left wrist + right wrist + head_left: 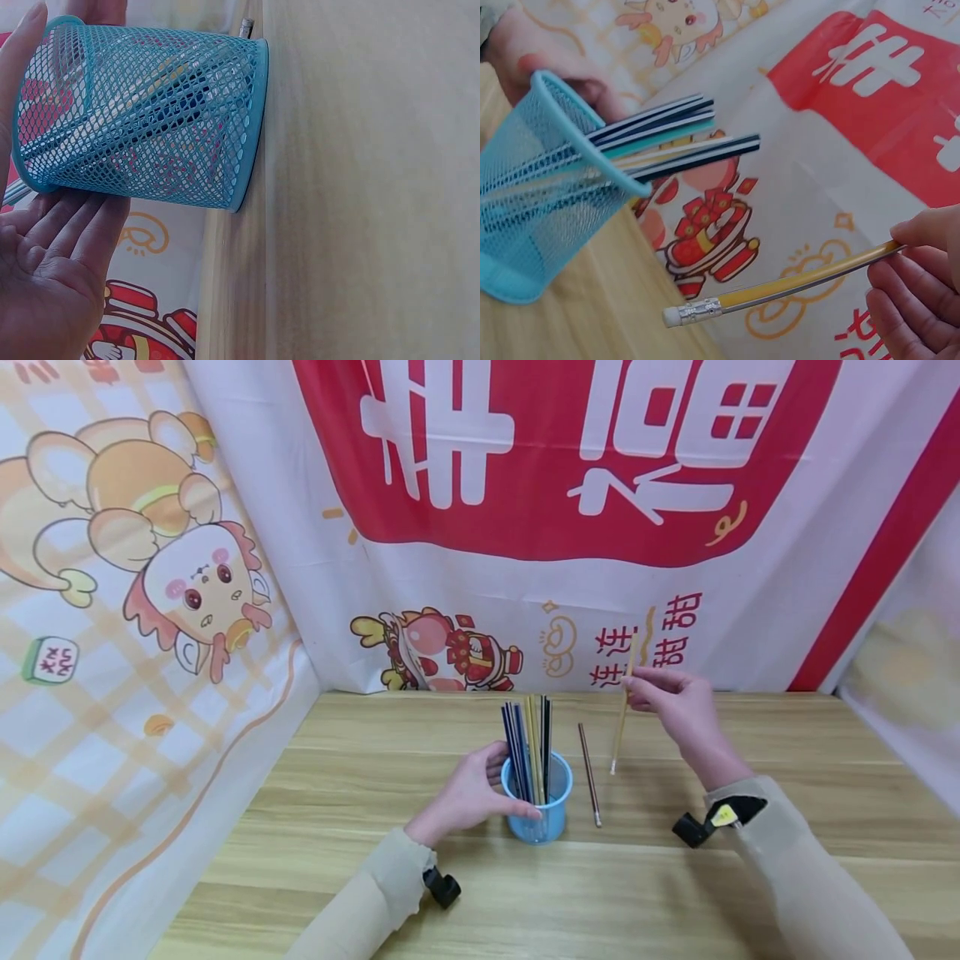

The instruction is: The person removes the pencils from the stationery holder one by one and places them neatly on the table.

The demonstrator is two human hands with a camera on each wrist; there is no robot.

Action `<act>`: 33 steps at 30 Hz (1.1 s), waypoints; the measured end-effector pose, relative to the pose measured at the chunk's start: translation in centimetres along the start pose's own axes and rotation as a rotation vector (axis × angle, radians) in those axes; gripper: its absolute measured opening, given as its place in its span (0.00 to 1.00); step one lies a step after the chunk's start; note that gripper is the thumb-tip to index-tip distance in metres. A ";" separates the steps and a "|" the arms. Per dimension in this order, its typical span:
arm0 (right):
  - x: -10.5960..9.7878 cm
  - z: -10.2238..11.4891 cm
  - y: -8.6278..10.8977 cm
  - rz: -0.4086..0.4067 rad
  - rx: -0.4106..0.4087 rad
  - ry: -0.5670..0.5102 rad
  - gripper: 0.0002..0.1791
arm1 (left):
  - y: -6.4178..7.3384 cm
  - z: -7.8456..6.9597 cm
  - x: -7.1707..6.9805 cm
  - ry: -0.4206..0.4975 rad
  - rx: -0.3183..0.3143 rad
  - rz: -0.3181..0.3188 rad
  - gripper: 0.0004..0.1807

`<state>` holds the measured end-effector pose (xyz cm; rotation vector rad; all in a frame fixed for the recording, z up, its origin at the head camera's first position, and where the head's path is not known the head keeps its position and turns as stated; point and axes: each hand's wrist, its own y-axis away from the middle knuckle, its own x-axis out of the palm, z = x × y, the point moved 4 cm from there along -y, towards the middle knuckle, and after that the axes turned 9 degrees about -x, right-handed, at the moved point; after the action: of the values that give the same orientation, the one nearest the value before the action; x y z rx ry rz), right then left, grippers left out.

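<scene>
My left hand [471, 795] holds a light-blue mesh pencil cup [553, 820], thumb across the near side and fingers round the far side. The cup stands upright on the table with several pencils [517, 752] in it, dark blue, yellow and black. To its right, my right hand [672, 697] pinches a yellow pencil [621, 727] between thumb and fingers near its upper end. In the right wrist view this pencil's white eraser [673, 316] points away from the hand, toward the cup's side. A brown pencil [588, 768] lies on the table between the cup and my right hand.
The wooden table [337, 827] meets a hanging white cloth [450, 552] with red print at its back edge. Another patterned cloth [112, 693] hangs along the left side. A black wrist mount [442, 887] sits on the left sleeve, another [693, 829] on the right.
</scene>
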<state>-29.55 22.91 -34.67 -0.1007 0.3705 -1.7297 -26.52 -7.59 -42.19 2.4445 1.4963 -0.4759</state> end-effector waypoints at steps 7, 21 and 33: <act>0.8 -2.6 -0.4 0.127 0.059 0.135 0.28 | -0.1 0.0 0.0 0.001 0.005 -0.001 0.53; 2.5 -7.6 0.1 0.249 0.157 0.168 0.21 | -0.3 0.2 0.1 0.004 0.017 0.006 0.51; 3.5 -11.1 0.4 0.226 0.222 0.151 0.19 | -0.3 0.3 0.1 0.000 0.010 0.004 0.52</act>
<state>-32.82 21.57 -45.73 0.2260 0.2857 -1.5470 -26.82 -7.51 -42.50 2.4545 1.4923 -0.4843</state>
